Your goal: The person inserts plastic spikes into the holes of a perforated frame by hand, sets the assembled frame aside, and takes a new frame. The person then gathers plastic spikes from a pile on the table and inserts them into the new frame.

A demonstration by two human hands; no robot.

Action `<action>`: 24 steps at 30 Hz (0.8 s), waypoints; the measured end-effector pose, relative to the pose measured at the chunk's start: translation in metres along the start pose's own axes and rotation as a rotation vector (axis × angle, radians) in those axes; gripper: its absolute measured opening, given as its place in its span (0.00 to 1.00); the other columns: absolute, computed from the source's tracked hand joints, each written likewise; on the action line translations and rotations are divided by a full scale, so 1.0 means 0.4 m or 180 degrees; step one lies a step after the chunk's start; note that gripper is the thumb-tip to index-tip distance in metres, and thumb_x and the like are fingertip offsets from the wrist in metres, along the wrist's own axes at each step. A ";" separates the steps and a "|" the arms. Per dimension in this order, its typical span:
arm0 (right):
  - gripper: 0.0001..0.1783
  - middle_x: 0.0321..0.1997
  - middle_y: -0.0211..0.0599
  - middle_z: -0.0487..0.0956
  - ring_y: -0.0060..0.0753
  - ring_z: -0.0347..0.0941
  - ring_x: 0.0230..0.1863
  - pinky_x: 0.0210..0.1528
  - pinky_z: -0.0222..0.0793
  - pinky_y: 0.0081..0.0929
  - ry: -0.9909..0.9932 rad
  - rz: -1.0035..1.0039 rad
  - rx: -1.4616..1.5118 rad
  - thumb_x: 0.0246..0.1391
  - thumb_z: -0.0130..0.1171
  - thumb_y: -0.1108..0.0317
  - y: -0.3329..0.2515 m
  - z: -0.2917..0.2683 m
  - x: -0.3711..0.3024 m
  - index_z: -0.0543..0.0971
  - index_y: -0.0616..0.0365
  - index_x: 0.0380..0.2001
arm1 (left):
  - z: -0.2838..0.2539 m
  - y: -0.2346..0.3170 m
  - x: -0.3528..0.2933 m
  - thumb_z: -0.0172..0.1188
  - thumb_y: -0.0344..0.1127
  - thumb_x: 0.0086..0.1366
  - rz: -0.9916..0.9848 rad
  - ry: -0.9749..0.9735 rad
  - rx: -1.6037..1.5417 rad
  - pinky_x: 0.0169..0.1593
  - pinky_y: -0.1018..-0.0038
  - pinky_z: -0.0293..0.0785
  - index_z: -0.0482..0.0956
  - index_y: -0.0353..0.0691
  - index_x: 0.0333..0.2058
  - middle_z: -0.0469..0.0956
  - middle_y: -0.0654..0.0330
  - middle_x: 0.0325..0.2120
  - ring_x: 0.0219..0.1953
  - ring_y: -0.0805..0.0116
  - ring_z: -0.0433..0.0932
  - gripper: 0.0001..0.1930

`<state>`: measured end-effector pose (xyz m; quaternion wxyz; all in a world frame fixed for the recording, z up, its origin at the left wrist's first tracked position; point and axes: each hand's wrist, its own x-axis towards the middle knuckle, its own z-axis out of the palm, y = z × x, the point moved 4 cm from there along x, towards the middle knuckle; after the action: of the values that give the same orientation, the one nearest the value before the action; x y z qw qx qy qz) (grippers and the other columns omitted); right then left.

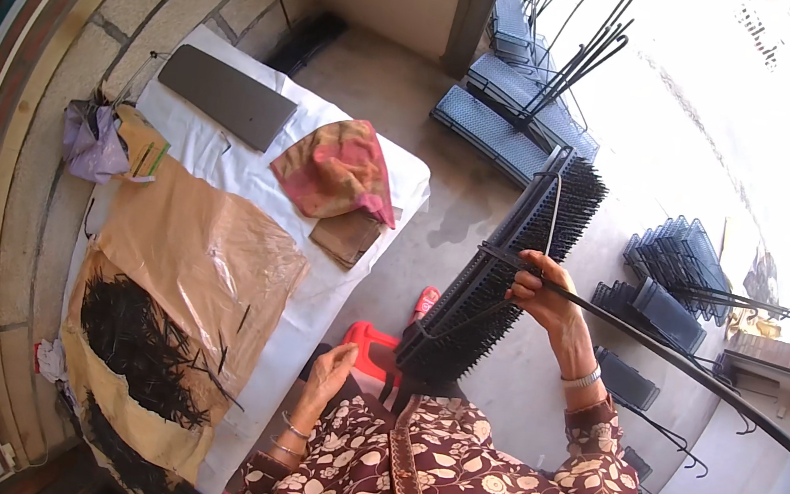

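Observation:
A long black rack (504, 262), set along one side with dense black spikes, slants in front of me above the floor. My right hand (548, 294) is closed round a dark rod at the rack's middle, and a thin pale wire runs along the rack above the fingers. The rod stretches away to the lower right. Close to my lap, my left hand (330, 374) is apart from the rack, its fingers curled together. Whatever it holds, if anything, is hidden. The rack's lower end is near my lap, beside a red plastic stool (369, 345).
On my left, a white-covered table (271, 371) bears a brown plastic sheet (205, 231), loose black strands (134, 342), a pink-and-tan cloth (340, 174) and a grey board (224, 97). Blue-grey racks (497, 130) with hooked rods stand ahead; more dark racks (681, 257) lie on the right.

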<state>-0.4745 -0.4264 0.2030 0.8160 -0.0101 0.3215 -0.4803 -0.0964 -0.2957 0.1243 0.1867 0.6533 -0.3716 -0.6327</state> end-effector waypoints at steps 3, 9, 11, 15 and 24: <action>0.11 0.16 0.21 0.60 0.21 0.58 0.18 0.34 0.70 0.36 0.0518 0.0081 -0.0603 0.62 0.52 0.59 -0.077 -0.099 -0.022 0.73 0.53 0.41 | 0.000 0.005 0.064 0.55 0.54 0.66 -0.0272 0.0099 0.0070 0.46 0.70 0.74 0.75 0.36 0.53 0.77 0.56 0.46 0.45 0.66 0.78 0.27; 0.09 0.14 0.22 0.58 0.20 0.54 0.15 0.23 0.58 0.26 0.1224 0.0369 -0.1535 0.60 0.54 0.62 -0.174 -0.182 -0.049 0.72 0.56 0.36 | -0.019 0.021 0.180 0.57 0.48 0.64 -0.0176 0.0687 0.0642 0.43 0.73 0.74 0.79 0.34 0.47 0.81 0.55 0.39 0.43 0.68 0.78 0.22; 0.08 0.14 0.21 0.58 0.18 0.53 0.15 0.20 0.53 0.22 0.1235 0.0619 -0.1720 0.60 0.55 0.63 -0.203 -0.235 -0.037 0.72 0.55 0.36 | -0.020 0.028 0.246 0.57 0.48 0.62 -0.0097 0.0836 0.1027 0.48 0.68 0.73 0.80 0.35 0.44 0.81 0.46 0.40 0.44 0.56 0.80 0.21; 0.08 0.15 0.21 0.59 0.17 0.53 0.15 0.20 0.54 0.21 0.1261 0.1005 -0.1778 0.60 0.54 0.63 -0.249 -0.293 -0.001 0.72 0.56 0.35 | 0.006 0.161 0.403 0.58 0.46 0.61 0.0413 0.1058 0.1452 0.55 0.62 0.69 0.78 0.37 0.47 0.76 0.47 0.48 0.51 0.50 0.74 0.21; 0.10 0.18 0.15 0.61 0.14 0.56 0.18 0.22 0.52 0.17 0.1204 0.1614 -0.2460 0.59 0.56 0.59 -0.358 -0.264 0.215 0.76 0.52 0.36 | -0.001 0.265 0.731 0.58 0.46 0.59 0.0488 0.1131 0.1241 0.59 0.60 0.63 0.75 0.33 0.48 0.71 0.41 0.50 0.55 0.45 0.68 0.24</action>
<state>-0.6135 -0.5407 0.1216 0.7711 -0.1461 0.6107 -0.1059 -0.1451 -0.5760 -0.0010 0.1671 0.7475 -0.4962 -0.4088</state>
